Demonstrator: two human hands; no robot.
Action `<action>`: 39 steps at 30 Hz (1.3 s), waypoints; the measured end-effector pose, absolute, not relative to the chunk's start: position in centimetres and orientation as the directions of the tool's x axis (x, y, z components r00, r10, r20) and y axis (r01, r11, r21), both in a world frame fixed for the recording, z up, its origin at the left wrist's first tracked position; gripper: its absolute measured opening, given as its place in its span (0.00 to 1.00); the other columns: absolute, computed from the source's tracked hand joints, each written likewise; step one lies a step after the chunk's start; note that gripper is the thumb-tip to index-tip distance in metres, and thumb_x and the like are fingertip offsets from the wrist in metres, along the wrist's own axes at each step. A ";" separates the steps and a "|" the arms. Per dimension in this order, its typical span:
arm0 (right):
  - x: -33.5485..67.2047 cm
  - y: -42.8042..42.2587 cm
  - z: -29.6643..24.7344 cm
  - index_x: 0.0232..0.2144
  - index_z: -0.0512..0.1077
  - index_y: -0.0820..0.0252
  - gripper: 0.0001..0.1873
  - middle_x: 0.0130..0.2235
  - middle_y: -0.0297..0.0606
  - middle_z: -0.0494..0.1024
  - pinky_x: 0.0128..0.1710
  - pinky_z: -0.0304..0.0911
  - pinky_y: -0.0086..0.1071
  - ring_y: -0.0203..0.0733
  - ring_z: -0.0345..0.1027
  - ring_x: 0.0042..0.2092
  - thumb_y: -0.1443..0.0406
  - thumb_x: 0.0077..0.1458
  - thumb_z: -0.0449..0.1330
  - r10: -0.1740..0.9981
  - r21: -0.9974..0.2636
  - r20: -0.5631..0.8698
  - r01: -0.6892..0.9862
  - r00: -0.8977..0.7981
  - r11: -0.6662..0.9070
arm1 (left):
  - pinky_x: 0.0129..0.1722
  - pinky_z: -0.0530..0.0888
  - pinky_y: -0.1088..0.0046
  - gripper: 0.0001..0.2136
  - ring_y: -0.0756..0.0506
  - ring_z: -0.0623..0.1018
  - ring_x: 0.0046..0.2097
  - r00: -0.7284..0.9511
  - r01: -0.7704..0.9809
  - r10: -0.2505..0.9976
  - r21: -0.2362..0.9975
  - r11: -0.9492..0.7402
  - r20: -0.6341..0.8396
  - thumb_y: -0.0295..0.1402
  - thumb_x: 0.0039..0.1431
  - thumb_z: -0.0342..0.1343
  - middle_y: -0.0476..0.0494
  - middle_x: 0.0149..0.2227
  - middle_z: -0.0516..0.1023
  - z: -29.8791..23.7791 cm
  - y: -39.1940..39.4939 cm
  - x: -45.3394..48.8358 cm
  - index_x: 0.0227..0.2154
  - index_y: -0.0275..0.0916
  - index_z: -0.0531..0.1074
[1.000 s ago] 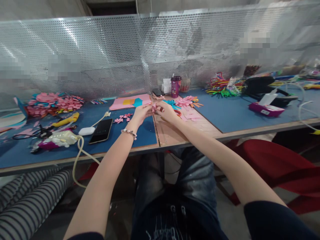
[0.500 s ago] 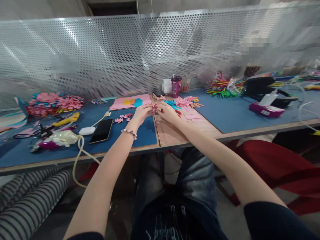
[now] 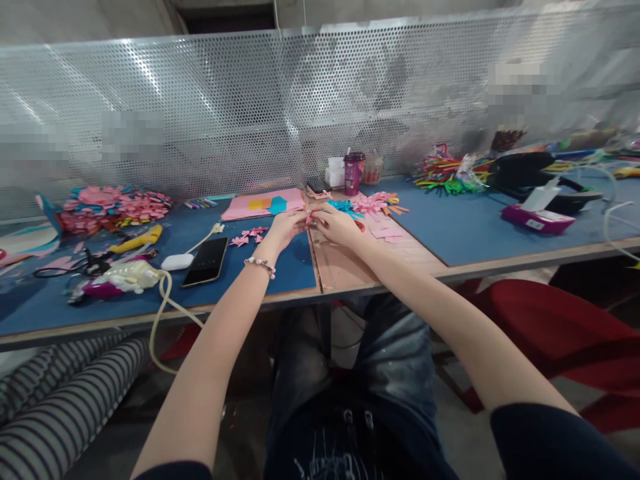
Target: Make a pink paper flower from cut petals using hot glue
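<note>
My left hand [image 3: 289, 227] and my right hand [image 3: 334, 223] meet over the seam between the blue mat and the bare wood. Between their fingertips they pinch a small piece of pink paper [image 3: 309, 219], mostly hidden by the fingers. Several folded pink paper pieces [image 3: 245, 237] lie to the left of my left hand. Flat pink paper slips [image 3: 387, 233] rest to the right of my right hand. Behind the hands are a stack of pink sheets [image 3: 243, 205], blue paper strips [image 3: 345, 208] and a pink fringed paper bunch [image 3: 374, 203].
A phone [image 3: 205, 261], a white earbud case [image 3: 177, 262] and a cable lie on the left. Farther left is a pink paper heap [image 3: 107, 208]. A purple cup [image 3: 353, 173] stands behind, before a perforated metal screen [image 3: 240, 113]. A purple tissue pack [image 3: 537, 219] sits right.
The fingers of my right hand have shifted slightly around the pink paper, and the reddish-brown spot at them no longer shows. The view has moved a little; the other things lie as before.
</note>
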State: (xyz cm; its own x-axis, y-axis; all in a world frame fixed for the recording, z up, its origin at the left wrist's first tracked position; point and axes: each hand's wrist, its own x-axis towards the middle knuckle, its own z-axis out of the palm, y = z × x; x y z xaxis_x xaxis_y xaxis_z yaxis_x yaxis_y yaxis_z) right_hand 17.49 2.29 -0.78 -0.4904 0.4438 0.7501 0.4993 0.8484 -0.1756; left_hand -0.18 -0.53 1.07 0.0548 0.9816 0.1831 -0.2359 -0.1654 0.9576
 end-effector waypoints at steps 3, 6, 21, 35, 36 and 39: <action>17.5 2.1 -0.6 0.44 0.77 0.59 0.15 0.51 0.43 0.75 0.46 0.65 0.35 0.46 0.70 0.48 0.67 0.59 0.53 0.447 -0.218 0.765 0.468 -0.462 0.856 | 0.36 0.73 0.74 0.06 0.50 0.78 0.32 0.064 -0.212 0.980 0.962 -0.170 0.187 0.29 0.49 0.65 0.41 0.30 0.80 1.1 -0.8 -0.2 0.30 0.32 0.77; 17.4 1.9 -0.3 0.39 0.77 0.60 0.13 0.47 0.42 0.77 0.47 0.64 0.36 0.44 0.70 0.46 0.69 0.57 0.53 0.467 -0.285 0.781 0.428 -0.415 0.858 | 0.36 0.72 0.72 0.07 0.48 0.79 0.33 0.064 -0.177 0.979 0.968 -0.178 0.192 0.29 0.50 0.65 0.41 0.31 0.81 1.1 -0.8 -0.2 0.33 0.33 0.77; 16.6 3.4 -0.3 0.33 0.70 0.62 0.14 0.31 0.36 0.75 0.36 0.62 0.31 0.38 0.67 0.34 0.56 0.55 0.58 0.757 -0.730 0.612 0.204 -0.231 0.652 | 0.31 0.70 0.74 0.08 0.47 0.78 0.33 0.070 0.025 0.960 0.962 -0.273 0.271 0.29 0.49 0.65 0.39 0.33 0.81 0.5 -0.1 -0.3 0.34 0.33 0.79; 16.9 3.2 -0.4 0.25 0.74 0.63 0.17 0.26 0.36 0.77 0.28 0.62 0.29 0.36 0.66 0.27 0.54 0.47 0.65 0.811 -0.839 0.495 0.072 -0.312 0.540 | 0.32 0.68 0.73 0.09 0.47 0.76 0.31 0.075 0.079 0.948 0.946 -0.314 0.309 0.32 0.46 0.68 0.41 0.30 0.80 0.9 -0.8 -0.1 0.30 0.34 0.79; 16.9 3.1 -0.3 0.25 0.74 0.63 0.17 0.26 0.37 0.77 0.28 0.62 0.29 0.35 0.66 0.27 0.53 0.47 0.65 0.813 -0.844 0.488 0.065 -0.318 0.533 | 0.32 0.68 0.72 0.08 0.48 0.76 0.31 0.066 0.089 0.948 0.944 -0.317 0.312 0.32 0.46 0.68 0.41 0.29 0.80 1.0 -0.9 -0.1 0.30 0.34 0.79; 16.8 2.9 -0.2 0.26 0.74 0.63 0.17 0.26 0.37 0.77 0.27 0.63 0.29 0.35 0.67 0.27 0.53 0.47 0.66 0.816 -0.858 0.470 0.045 -0.337 0.512 | 0.34 0.69 0.72 0.08 0.47 0.76 0.31 0.049 0.113 0.945 0.938 -0.327 0.323 0.30 0.45 0.68 0.41 0.28 0.80 1.1 -1.0 0.0 0.29 0.34 0.79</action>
State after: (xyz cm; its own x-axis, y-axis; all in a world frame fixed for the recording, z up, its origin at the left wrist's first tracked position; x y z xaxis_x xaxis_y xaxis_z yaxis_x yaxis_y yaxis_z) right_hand 16.81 2.90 -0.25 -0.3374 0.8158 0.4697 0.0446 0.5122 -0.8577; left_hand -0.01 -1.03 1.10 0.0487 0.9451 0.3232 0.1132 -0.3267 0.9383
